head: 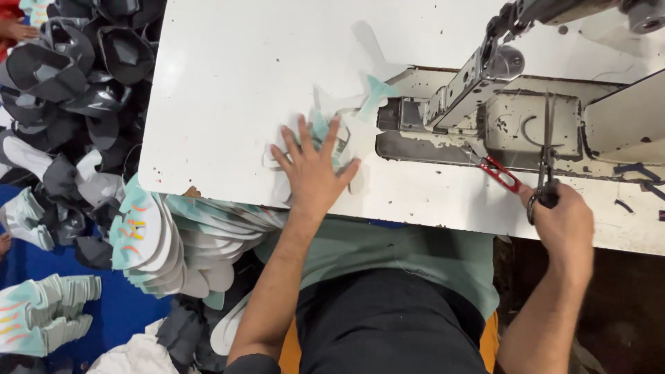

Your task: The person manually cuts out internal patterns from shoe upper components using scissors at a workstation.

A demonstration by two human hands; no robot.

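- A white and teal shoe-upper piece (346, 131) is being pressed flat on the white worktable (228, 76) by the left hand (313, 170), fingers spread open, just left of the sewing machine (499, 104).
- Scissors (546, 166) are being gripped by the closed right hand (564, 221), blades pointing up over the machine bed; red-handled snips (500, 173) are lying just beside them.
- Judging by the layout, work is being carried on mid-batch: a thick stack of teal-and-white uppers (149, 242) is resting below the table edge, and dark grey pieces (76, 76) are being heaped at the left.
- The pieces appear thin, flat and flexible, with curved cut outlines; the machine's paint is looking worn and chipped.
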